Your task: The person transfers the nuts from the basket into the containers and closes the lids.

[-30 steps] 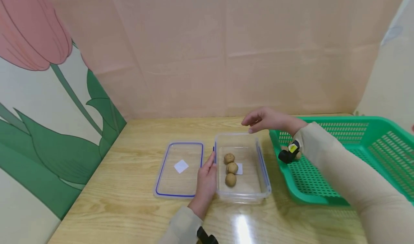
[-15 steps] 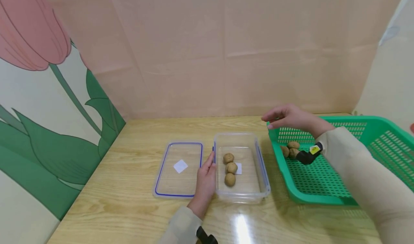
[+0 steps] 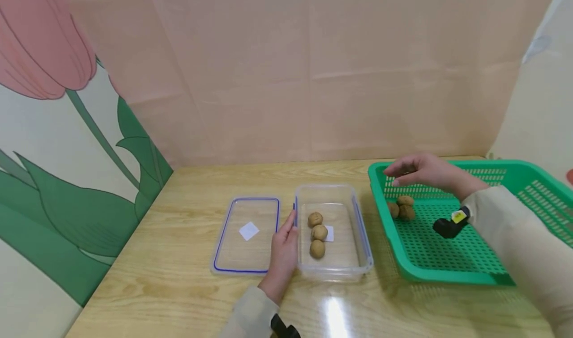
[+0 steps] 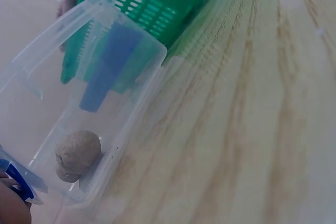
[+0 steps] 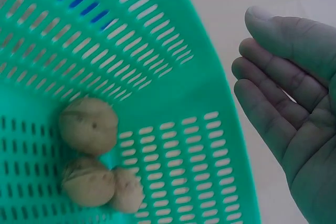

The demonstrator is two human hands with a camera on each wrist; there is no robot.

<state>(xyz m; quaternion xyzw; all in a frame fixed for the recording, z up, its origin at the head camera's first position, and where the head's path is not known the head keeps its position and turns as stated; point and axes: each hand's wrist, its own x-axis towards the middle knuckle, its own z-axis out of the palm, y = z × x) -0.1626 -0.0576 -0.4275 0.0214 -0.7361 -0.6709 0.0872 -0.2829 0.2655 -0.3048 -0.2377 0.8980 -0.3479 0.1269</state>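
Observation:
Three walnuts (image 3: 319,232) lie in a row inside a clear plastic food container (image 3: 344,258), as the head view shows. My left hand (image 3: 284,251) rests against that container's left side, fingers extended along the wall. Over the far left corner of a green plastic basket (image 3: 443,277) hovers my right hand (image 3: 425,171), fingers relaxed and holding nothing. Below it, three more walnuts (image 3: 406,212) sit together in the basket's corner. The right wrist view has these walnuts (image 5: 89,127) at lower left, with the bare palm of my right hand (image 5: 299,98) beyond the rim.
Left of the container, a clear lid (image 3: 233,233) with a blue seal and a white square lies flat on the wooden table (image 3: 179,298). A pinkish sheet (image 3: 309,69) hangs behind the table. A wall with a painted tulip (image 3: 45,44) stands at the left.
My right hand has moved right, from above the container's far edge to over the basket, uncovering the walnuts there. The left hand and the walnuts have stayed in place.

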